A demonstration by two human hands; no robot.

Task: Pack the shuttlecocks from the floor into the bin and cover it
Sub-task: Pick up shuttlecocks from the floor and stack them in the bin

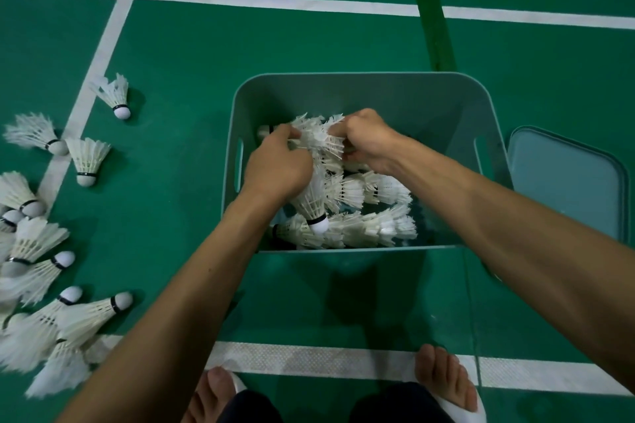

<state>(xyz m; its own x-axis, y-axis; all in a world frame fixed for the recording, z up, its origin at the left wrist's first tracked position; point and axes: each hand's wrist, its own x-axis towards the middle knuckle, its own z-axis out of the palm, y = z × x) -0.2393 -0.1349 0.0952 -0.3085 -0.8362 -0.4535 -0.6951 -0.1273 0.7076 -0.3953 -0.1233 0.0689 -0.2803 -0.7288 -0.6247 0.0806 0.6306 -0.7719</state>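
Observation:
A teal plastic bin (364,82) stands on the green court floor in the middle of the view. Inside it lie several white feather shuttlecocks (374,227) in nested rows. Both hands are down inside the bin. My left hand (275,168) and my right hand (367,141) each grip the same bunch of shuttlecocks (321,142) from either side, over the rows below. One shuttlecock hangs cork-down under my left hand. The bin's flat teal lid (567,182) lies on the floor just right of the bin.
Several loose shuttlecocks (41,285) are scattered on the floor at the left, some farther back (115,96). White court lines cross the floor. A dark green tape strip (434,21) runs behind the bin. My feet in white slippers (446,385) stand at the bottom edge.

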